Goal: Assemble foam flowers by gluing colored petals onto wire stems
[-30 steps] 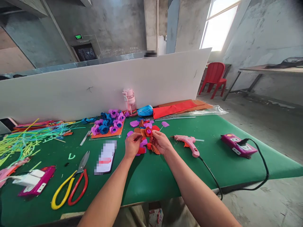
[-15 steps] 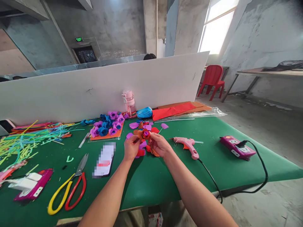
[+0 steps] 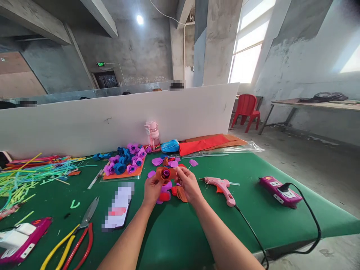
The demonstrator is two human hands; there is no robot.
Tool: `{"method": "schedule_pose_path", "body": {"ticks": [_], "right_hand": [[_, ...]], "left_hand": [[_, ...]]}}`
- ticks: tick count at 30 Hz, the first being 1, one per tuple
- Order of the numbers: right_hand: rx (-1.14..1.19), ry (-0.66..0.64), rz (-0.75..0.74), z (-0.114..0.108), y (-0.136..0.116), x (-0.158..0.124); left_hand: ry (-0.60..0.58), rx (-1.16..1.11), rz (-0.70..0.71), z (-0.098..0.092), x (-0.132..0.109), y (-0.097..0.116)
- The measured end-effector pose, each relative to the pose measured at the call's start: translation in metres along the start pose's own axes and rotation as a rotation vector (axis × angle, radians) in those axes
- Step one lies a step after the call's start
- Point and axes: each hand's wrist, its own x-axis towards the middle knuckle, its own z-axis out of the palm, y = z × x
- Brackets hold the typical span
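Note:
A small artificial flower (image 3: 165,173) with a dark purple centre and orange-brown outer petals is held up above the table. My left hand (image 3: 152,190) is closed on its left side and base. At its right edge, my right hand (image 3: 189,184) pinches an outer petal between thumb and fingers. Loose purple, red and brown petals (image 3: 165,196) lie beneath and around the hands. To the right of my right hand, a pink hot glue gun (image 3: 221,184) rests on the green table (image 3: 174,232), its nozzle pointing left.
Finished purple and blue flowers (image 3: 123,161) sit on an orange sheet. A phone (image 3: 119,206), scissors (image 3: 84,225), colourful strips (image 3: 25,180) and a power strip (image 3: 28,240) lie left. Another power strip (image 3: 281,193) is at right. A pink bottle (image 3: 152,133) stands by the white board (image 3: 182,112).
The camera has tilted up, so the table appears lower. The flower has turned in my fingers, and its brown outer petal shows wider around the centre. Both hands stay on it.

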Motion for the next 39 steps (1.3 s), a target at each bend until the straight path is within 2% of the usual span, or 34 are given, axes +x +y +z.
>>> {"method": "schedule_pose_path", "body": {"ticks": [2, 7, 9, 16, 23, 28, 36, 39], "right_hand": [[-0.043, -0.017, -0.005, 0.001, -0.002, -0.001], [0.099, 0.009, 0.090, 0.000, -0.004, -0.001], [0.067, 0.006, 0.098, -0.001, -0.001, 0.000], [-0.342, -0.032, -0.133, -0.002, 0.019, 0.003], [-0.449, -0.148, -0.213, -0.005, 0.027, 0.004], [-0.428, -0.151, -0.242, -0.002, 0.024, 0.002], [-0.226, -0.170, -0.159, 0.002, 0.022, 0.002], [-0.207, -0.104, -0.137, 0.001, 0.024, 0.004]], "left_hand": [[-0.010, 0.024, -0.011, 0.001, 0.000, 0.001], [-0.019, 0.039, -0.024, -0.001, 0.000, 0.003], [-0.009, 0.028, -0.029, -0.002, 0.001, 0.003], [-0.003, -0.096, -0.113, 0.001, 0.000, 0.003], [-0.041, -0.189, -0.123, 0.007, -0.005, 0.003], [-0.016, -0.178, -0.103, 0.006, -0.005, 0.002], [-0.010, -0.067, -0.054, 0.004, -0.006, 0.013], [0.021, -0.013, -0.034, 0.000, -0.004, 0.012]]}}
